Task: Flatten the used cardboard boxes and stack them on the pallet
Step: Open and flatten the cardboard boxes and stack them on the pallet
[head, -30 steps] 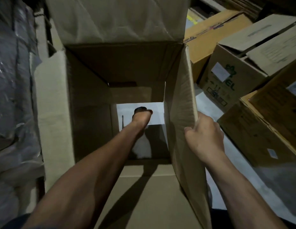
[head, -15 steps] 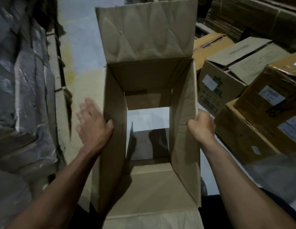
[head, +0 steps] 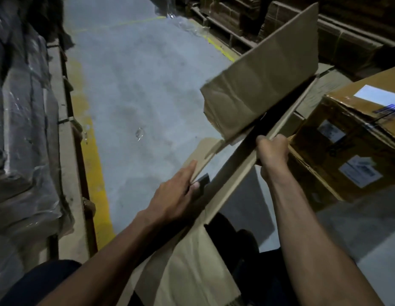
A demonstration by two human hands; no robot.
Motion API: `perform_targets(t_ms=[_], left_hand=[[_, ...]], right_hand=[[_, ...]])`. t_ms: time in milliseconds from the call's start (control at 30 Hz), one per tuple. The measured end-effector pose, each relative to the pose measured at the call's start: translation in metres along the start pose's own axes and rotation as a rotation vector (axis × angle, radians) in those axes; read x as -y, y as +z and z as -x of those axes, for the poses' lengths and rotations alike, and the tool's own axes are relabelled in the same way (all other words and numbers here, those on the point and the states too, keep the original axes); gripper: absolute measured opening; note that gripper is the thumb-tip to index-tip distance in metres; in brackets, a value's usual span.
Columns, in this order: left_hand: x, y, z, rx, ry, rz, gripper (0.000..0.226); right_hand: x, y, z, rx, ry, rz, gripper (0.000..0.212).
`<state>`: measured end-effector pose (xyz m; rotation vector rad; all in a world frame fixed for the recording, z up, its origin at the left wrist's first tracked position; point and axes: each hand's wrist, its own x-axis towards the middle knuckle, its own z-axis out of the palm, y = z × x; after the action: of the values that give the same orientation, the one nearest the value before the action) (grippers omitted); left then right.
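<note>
A grey concrete floor (head: 134, 80) runs down the middle, edged by a yellow painted line (head: 97, 180). Goods wrapped in plastic film (head: 22, 120) are stacked along the left. A scrap of clear plastic (head: 139, 131) lies on the floor.

Dim, grainy view — brightest on the grey floor (head: 134, 69); dark corners, edges bowed, slight motion blur.

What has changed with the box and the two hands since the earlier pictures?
The box has been squeezed from an open square tube into a nearly flat shape, tilted toward the right. The left hand, which reached inside a second ago and then lay on the outside wall, now presses and pinches the left panel edge. The right hand keeps its grip on the right edge. The labelled boxes on the right stayed put.
</note>
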<state>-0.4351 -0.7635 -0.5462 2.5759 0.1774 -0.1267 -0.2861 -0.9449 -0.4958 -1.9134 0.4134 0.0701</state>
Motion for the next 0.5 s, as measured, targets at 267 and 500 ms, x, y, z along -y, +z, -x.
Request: perform_targets(t_ms=[267,500], left_hand=[[-0.025,0.049,0.006,0.141,-0.198,-0.010,0.121],[-0.053,0.059,0.009,-0.230,-0.186,-0.043,0.064]], right_hand=[[0.003,0.005,0.003,0.052,-0.030,0.117,0.016],[0.010,0.010,0.009,0.192,-0.147,0.085,0.020]])
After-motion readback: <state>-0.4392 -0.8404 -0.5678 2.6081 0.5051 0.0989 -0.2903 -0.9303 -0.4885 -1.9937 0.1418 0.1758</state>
